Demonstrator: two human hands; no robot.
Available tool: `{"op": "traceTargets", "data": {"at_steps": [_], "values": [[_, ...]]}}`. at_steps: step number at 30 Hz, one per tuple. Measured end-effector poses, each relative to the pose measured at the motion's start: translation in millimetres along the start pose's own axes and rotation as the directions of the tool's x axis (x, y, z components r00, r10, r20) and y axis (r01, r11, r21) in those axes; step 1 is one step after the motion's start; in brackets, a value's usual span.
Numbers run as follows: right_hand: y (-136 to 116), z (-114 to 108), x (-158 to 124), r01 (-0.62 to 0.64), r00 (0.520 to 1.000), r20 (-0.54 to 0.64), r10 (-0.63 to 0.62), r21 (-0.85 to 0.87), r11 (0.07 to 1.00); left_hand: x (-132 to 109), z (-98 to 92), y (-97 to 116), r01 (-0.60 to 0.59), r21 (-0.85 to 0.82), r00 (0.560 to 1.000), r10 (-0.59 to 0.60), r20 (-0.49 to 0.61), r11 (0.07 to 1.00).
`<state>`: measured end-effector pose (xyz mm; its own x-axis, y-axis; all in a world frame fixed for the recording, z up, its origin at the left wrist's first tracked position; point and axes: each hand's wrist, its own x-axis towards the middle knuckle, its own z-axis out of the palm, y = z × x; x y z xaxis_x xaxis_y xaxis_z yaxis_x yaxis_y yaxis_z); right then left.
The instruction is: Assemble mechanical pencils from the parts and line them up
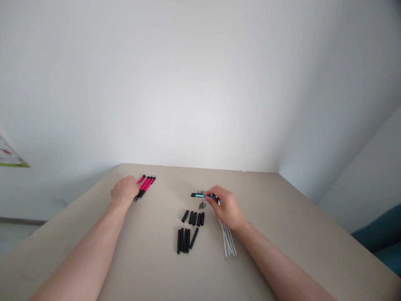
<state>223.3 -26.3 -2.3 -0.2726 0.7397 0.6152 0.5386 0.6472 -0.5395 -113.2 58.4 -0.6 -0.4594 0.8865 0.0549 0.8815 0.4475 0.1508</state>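
Observation:
My right hand (228,205) is closed in a pinch around a blue-and-black pen (198,195), held roughly level above the table with its black end toward the left. On the left, my left hand (124,189) is closed at the edge of a row of pink-and-black pens (146,184). The leftmost pink-and-black pen (141,179) shows on both sides of its fingertips, and the hand covers its middle. White pen refills (229,240) lie fanned below my right wrist. Small grey parts (202,205) lie under the held pen, partly behind it.
Several short black tubes (194,218) lie in a row at the table's middle, with longer black tubes (183,241) nearer me. The beige table (150,267) meets a white wall (200,92) at the back. Something dark teal (380,230) stands beyond the right edge.

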Motion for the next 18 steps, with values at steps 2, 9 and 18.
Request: {"op": "traceTargets", "data": {"at_steps": [2, 9, 18], "values": [[-0.3, 0.1, 0.1, 0.001, 1.0, -0.003, -0.001, 0.002, 1.0, 0.5, 1.1, -0.2, -0.01, 0.003, 1.0, 0.01, -0.003, 1.0], [0.6, 0.3, 0.1, 0.008, 1.0, 0.001, -0.008, -0.006, 1.0, -1.6, 0.6, 1.0, -0.03, 0.015, 1.0, 0.03, 0.001, 0.999], [0.0, 0.2, -0.2, 0.009, 1.0, 0.001, -0.008, -0.006, 1.0, -4.1, -3.6, 2.4, -0.022, 0.026, 1.0, 0.022, 0.018, 0.999]]}}
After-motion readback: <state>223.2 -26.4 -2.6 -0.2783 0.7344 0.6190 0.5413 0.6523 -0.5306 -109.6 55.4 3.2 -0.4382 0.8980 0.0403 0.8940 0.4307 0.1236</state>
